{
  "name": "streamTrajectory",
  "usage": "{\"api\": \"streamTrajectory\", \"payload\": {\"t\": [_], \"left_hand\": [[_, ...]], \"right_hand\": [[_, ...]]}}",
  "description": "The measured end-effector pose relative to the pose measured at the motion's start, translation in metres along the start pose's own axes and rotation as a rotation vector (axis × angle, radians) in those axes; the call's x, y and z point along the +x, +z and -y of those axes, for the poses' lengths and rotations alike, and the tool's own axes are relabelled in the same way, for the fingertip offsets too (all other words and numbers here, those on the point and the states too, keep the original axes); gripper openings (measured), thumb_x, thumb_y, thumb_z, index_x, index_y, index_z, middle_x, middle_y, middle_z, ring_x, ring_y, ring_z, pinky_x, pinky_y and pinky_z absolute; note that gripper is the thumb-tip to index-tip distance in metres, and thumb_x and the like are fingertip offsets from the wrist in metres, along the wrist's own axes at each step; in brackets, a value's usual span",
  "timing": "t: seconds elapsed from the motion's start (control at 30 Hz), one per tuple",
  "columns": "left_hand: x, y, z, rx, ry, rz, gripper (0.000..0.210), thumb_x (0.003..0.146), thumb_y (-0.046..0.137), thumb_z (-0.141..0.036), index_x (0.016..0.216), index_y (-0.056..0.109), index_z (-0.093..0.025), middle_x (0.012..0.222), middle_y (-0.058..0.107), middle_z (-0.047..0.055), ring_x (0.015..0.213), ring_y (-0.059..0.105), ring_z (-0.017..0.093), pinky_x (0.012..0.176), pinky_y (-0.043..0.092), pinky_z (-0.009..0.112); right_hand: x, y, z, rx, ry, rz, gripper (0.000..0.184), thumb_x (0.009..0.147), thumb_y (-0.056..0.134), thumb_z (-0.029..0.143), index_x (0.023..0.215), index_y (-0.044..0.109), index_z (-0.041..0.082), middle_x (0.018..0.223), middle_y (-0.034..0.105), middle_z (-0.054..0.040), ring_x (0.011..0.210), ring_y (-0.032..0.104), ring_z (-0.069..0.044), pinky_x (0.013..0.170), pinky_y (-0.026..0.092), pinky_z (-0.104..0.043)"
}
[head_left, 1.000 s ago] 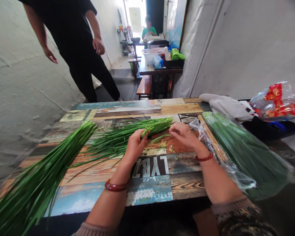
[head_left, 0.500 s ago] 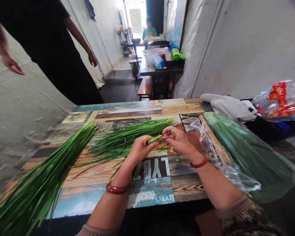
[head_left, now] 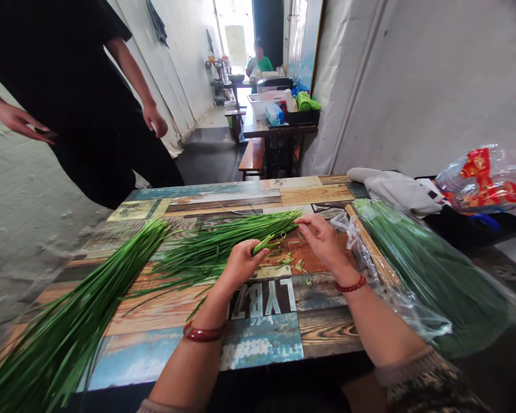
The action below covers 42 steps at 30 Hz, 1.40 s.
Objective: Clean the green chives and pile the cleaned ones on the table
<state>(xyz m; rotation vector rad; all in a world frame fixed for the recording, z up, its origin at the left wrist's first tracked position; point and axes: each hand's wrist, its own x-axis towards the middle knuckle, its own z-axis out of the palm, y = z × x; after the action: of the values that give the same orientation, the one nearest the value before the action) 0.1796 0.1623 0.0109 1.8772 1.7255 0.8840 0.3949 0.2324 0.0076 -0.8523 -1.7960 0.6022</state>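
Left hand [head_left: 243, 264]: closed around a few green stems [head_left: 263, 245], with their pale ends poking out.
Right hand [head_left: 322, 241]: half curled, by the pale ends of the pile [head_left: 223, 241]; I can't tell if it pinches anything.
Pile: long and green, flat on the surface [head_left: 266, 341], just past the left hand.
Bits [head_left: 300, 265]: small, near the right hand.
Bunch [head_left: 90, 310]: big, green, at the left.
Bag [head_left: 434, 281]: clear, green inside, at the right.
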Motion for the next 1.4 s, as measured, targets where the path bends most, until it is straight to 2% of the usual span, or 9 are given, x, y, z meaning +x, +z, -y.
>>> {"api": "streamTrajectory", "payload": {"t": [0.1,0.2,0.3,0.4,0.67,0.9,1.07,1.27,1.4], "left_hand": [[0.0,0.0,-0.001,0.005,0.003,0.007,0.031,0.081,0.054,-0.034,0.056,0.045,-0.017,0.057,0.042,-0.005,0.058,0.038,0.009,0.058,0.028,0.022],[0.0,0.0,-0.003,0.001,0.01,0.009,0.03,0.081,0.053,-0.033,0.056,0.045,-0.017,0.057,0.042,-0.005,0.058,0.038,0.009,0.058,0.028,0.023],[-0.001,0.0,-0.002,-0.002,0.02,0.011,0.031,0.081,0.052,-0.032,0.056,0.044,-0.017,0.057,0.042,-0.005,0.058,0.038,0.01,0.058,0.028,0.023],[-0.001,0.001,0.0,0.002,0.029,0.013,0.03,0.081,0.052,-0.031,0.056,0.043,-0.018,0.057,0.041,-0.005,0.058,0.038,0.01,0.058,0.027,0.023],[-0.001,0.002,0.001,0.037,0.035,0.011,0.032,0.082,0.053,-0.032,0.056,0.042,-0.018,0.057,0.04,-0.005,0.058,0.037,0.01,0.057,0.026,0.023],[-0.001,0.003,0.001,0.078,0.056,0.007,0.031,0.084,0.052,-0.031,0.057,0.043,-0.018,0.058,0.044,-0.005,0.059,0.041,0.01,0.057,0.027,0.023],[-0.001,0.005,0.005,0.178,0.098,0.014,0.022,0.087,0.051,-0.03,0.069,0.055,-0.018,0.068,0.057,-0.001,0.066,0.051,0.013,0.062,0.033,0.024],[-0.006,-0.002,-0.001,0.374,0.064,-0.066,0.011,0.089,0.049,-0.022,0.089,0.059,-0.02,0.091,0.066,0.004,0.084,0.059,0.017,0.07,0.04,0.026],[-0.012,-0.013,-0.012,0.608,0.031,-0.214,0.017,0.084,0.049,-0.011,0.095,0.058,-0.021,0.095,0.061,0.006,0.086,0.057,0.019,0.071,0.04,0.027]], "right_hand": [[0.0,0.0,0.006,-0.074,-0.142,0.035,0.016,0.091,0.053,0.024,0.094,0.068,0.024,0.101,0.068,-0.0044,0.101,0.06,-0.02,0.093,0.045,-0.039],[-0.003,0.003,0.008,-0.212,-0.209,0.128,0.016,0.09,0.055,0.022,0.095,0.07,0.026,0.104,0.068,-0.0033,0.101,0.059,-0.021,0.092,0.043,-0.04],[-0.006,0.004,0.008,-0.347,-0.243,0.205,0.017,0.089,0.058,0.021,0.098,0.07,0.028,0.11,0.067,-0.0024,0.105,0.056,-0.022,0.093,0.038,-0.042],[-0.008,0.004,0.007,-0.423,-0.268,0.221,0.013,0.087,0.062,0.021,0.094,0.07,0.028,0.111,0.067,-0.001,0.106,0.054,-0.022,0.093,0.035,-0.042],[-0.009,0.007,0.008,-0.462,-0.292,0.228,0.01,0.084,0.059,0.015,0.085,0.064,0.024,0.109,0.068,-0.0008,0.106,0.054,-0.022,0.095,0.031,-0.043],[-0.014,0.026,-0.003,-0.304,-0.178,0.123,0.012,0.078,0.056,0.01,0.076,0.06,0.021,0.102,0.066,-0.0037,0.1,0.057,-0.021,0.09,0.039,-0.038],[-0.016,0.038,-0.016,-0.215,-0.079,0.026,0.014,0.08,0.05,0.011,0.074,0.058,0.021,0.096,0.065,-0.0058,0.095,0.058,-0.021,0.089,0.043,-0.038],[-0.003,0.012,-0.026,-0.066,0.067,-0.092,0.012,0.086,0.053,0.026,0.077,0.06,0.02,0.09,0.065,-0.0069,0.09,0.06,-0.021,0.086,0.046,-0.036],[0.0,0.002,-0.025,0.014,0.129,-0.007,0.027,0.092,0.048,0.032,0.071,0.06,0.02,0.079,0.065,-0.0033,0.08,0.061,-0.018,0.076,0.047,-0.031]]}}
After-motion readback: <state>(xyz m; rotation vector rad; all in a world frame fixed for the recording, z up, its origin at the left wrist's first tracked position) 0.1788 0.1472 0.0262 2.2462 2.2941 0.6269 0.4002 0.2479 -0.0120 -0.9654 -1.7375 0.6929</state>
